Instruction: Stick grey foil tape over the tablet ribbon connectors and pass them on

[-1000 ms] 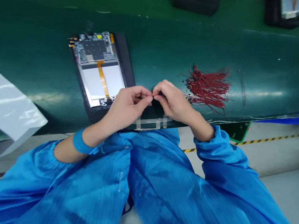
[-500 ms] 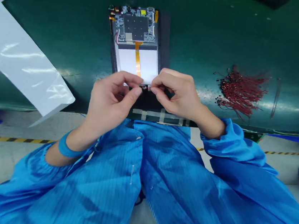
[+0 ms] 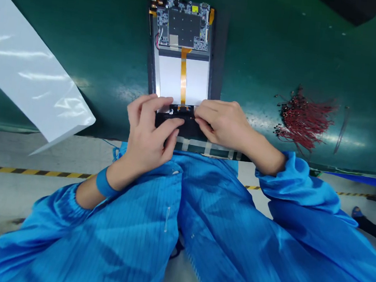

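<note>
An opened tablet [image 3: 201, 83] lies on the green bench, its circuit board [image 3: 183, 27] at the far end and an orange flat cable [image 3: 183, 77] running down over the pale battery area. At the near end sits a small dark strip [image 3: 182, 110]. My left hand [image 3: 150, 130] rests over the tablet's near left corner, thumb and forefinger apart beside the strip. Pinched together at the strip's right end are the fingers of my right hand [image 3: 222, 121]. Whatever tiny thing they hold is too small to make out.
Right of the tablet lies a heap of thin red wires with small black ends [image 3: 304, 118], with a single wire [image 3: 341, 130] beside it. A glossy white sheet [image 3: 30, 59] covers the bench's left side. A dark object [image 3: 349, 7] stands at the far right.
My left hand's fingers have parted from their pinch near the strip and spread at the tablet's left corner. My right hand stays pinched at the near end. The view has shifted slightly.
</note>
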{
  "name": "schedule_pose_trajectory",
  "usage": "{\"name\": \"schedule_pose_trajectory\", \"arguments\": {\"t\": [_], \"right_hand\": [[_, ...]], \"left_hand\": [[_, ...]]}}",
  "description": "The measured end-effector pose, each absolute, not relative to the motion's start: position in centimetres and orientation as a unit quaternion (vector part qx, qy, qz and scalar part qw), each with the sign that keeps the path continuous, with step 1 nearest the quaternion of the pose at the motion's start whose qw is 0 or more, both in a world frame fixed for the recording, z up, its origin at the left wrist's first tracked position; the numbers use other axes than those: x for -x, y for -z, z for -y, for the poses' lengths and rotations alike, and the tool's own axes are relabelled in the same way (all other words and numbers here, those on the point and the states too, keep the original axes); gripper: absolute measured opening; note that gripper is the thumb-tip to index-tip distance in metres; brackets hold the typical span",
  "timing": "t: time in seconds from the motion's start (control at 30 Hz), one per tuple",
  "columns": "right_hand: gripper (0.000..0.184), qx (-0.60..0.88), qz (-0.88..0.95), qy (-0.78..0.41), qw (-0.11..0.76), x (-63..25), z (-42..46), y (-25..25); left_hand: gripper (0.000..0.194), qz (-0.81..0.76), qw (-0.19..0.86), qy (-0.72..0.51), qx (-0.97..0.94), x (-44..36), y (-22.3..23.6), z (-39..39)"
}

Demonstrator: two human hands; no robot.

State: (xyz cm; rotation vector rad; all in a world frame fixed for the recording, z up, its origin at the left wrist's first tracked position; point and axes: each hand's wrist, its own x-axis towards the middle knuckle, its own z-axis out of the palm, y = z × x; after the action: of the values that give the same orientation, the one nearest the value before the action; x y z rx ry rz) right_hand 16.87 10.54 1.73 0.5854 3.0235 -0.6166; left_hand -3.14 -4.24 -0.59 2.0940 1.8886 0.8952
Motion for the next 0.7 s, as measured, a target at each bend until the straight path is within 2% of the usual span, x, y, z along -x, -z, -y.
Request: {"name": "schedule_pose_trajectory", "arguments": {"t": [0.23, 0.47, 0.7], "right_hand": [[0.020, -0.205, -0.961, 0.184, 0.027, -16.5, -10.0, -2.0], [0.019, -0.208, -0.959, 0.188, 0.049, -16.0, -9.9, -2.5], [0.019, -0.247, -0.947, 0.198, 0.055, -16.3, -10.0, -3.3]], "left_hand": [[0.030, -0.634, 0.109, -0.274, -0.714, 3.0, 1.1, 3.9], [0.035, -0.631, 0.135, -0.301, -0.702, 2.4, 2.2, 3.3], [0.025, -0.654, 0.156, -0.265, -0.692, 1.7, 1.1, 2.7]]}}
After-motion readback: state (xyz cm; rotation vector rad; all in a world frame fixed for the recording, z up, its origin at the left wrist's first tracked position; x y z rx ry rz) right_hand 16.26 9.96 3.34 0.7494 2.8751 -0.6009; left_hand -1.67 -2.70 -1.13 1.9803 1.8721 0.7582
